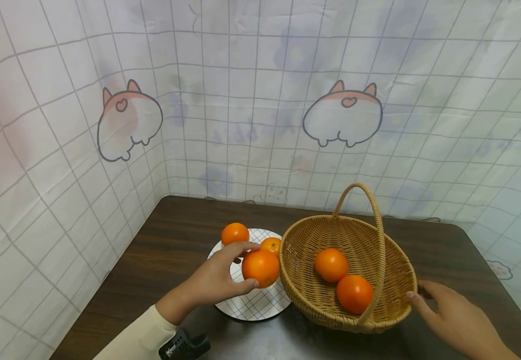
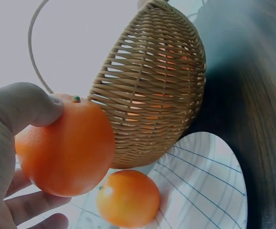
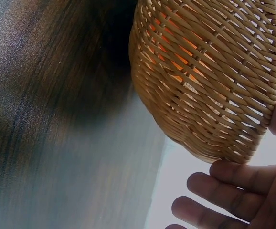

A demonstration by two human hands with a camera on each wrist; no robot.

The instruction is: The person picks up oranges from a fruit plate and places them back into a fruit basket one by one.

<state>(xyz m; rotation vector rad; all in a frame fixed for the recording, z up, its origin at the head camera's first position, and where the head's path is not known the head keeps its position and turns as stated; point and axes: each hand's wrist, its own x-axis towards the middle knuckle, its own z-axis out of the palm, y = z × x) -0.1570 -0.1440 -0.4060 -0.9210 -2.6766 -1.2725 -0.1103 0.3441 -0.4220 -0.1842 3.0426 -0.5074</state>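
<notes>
My left hand (image 1: 212, 277) grips an orange (image 1: 261, 268) between thumb and fingers, above the white plate (image 1: 260, 307) and beside the wicker basket (image 1: 301, 285). In the left wrist view, my thumb presses near the green stem of this orange (image 2: 69, 148). Another orange (image 1: 235, 233) sits toward the back of the plate, and one more orange (image 1: 270, 245) shows partly behind the held one. Inside the basket lie two oranges (image 1: 331, 265). My right hand (image 1: 456, 315) pinches the basket's right rim with thumb and forefinger; its other fingers (image 3: 228, 191) stay off the weave.
The basket's tall arched handle (image 1: 379, 240) rises over its right part. A dark wooden table (image 1: 152, 260) carries everything. Behind and to the left hangs a white grid-patterned cloth (image 1: 242, 100). A black wrist device (image 1: 183, 345) sits at my left cuff.
</notes>
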